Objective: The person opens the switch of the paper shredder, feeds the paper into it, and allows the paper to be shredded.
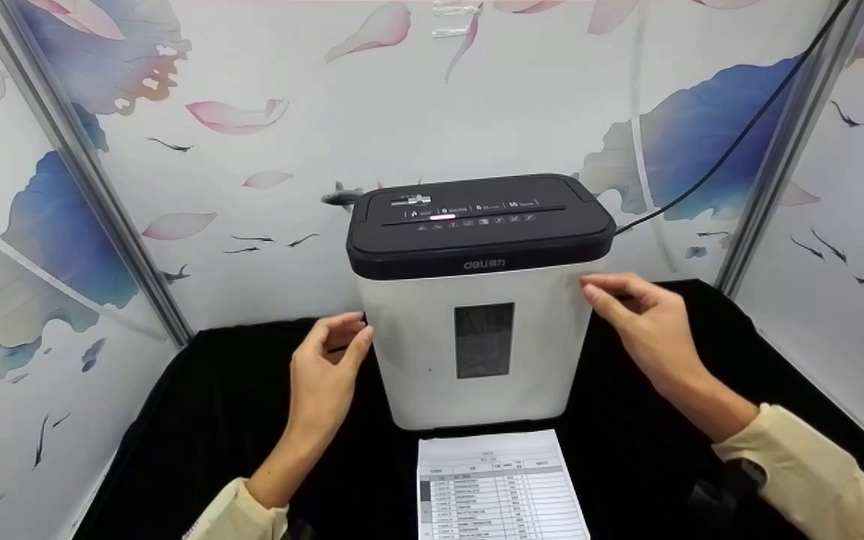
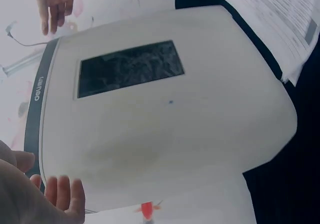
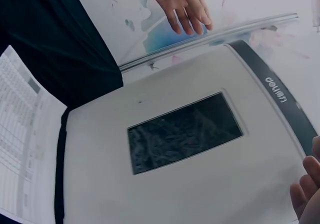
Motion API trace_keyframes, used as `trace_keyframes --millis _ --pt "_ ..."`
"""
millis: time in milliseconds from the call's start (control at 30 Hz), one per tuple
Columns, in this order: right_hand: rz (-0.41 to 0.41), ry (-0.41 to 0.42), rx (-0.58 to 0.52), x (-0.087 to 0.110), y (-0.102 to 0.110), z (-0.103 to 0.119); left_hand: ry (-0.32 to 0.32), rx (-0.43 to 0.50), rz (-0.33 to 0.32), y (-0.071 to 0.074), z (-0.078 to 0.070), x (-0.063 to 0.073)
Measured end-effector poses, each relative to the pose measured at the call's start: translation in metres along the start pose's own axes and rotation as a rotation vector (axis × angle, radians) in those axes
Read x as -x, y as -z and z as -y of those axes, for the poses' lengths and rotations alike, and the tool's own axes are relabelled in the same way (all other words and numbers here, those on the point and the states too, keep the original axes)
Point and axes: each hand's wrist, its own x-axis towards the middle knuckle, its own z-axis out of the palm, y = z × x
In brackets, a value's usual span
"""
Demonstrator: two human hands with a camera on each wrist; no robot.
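A white paper shredder (image 1: pixel 417 337) with a black top (image 1: pixel 477 240) stands upright in the middle of the head view. Shredded bits show behind its dark front window (image 3: pixel 185 134). By the machine's left side is my left hand (image 1: pixel 321 379), fingers bent loosely with nothing in them. My right hand (image 1: pixel 653 326) is at the upper right side, just under the black top, thumb and fingers close together and holding nothing. In the left wrist view the left hand (image 2: pixel 42 196) shows relaxed fingers near the shredder's edge.
A stack of printed table sheets (image 1: pixel 488 484) lies in front of the shredder on black cloth (image 1: pixel 649 465). From behind the machine a black cable (image 1: pixel 724 157) runs up to the right. Patterned white panels with metal posts (image 1: pixel 91 180) stand around.
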Motion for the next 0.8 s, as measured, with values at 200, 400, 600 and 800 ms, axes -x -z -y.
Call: trace_keyframes --millis 200,400,600,800 --pt "0.062 -0.091 0.002 0.017 -0.004 -0.019 0.028 -0.002 0.067 -0.004 0.011 0.016" --pt "0.11 -0.185 -0.079 0.034 -0.012 -0.024 0.117 -0.035 0.188 -0.01 0.028 0.034" --pt "0.145 -0.211 -0.106 0.048 -0.018 -0.03 0.137 -0.084 0.222 -0.014 0.035 0.049" --pt "0.165 -0.227 -0.116 0.061 -0.019 -0.041 0.157 -0.042 0.203 -0.015 0.037 0.058"
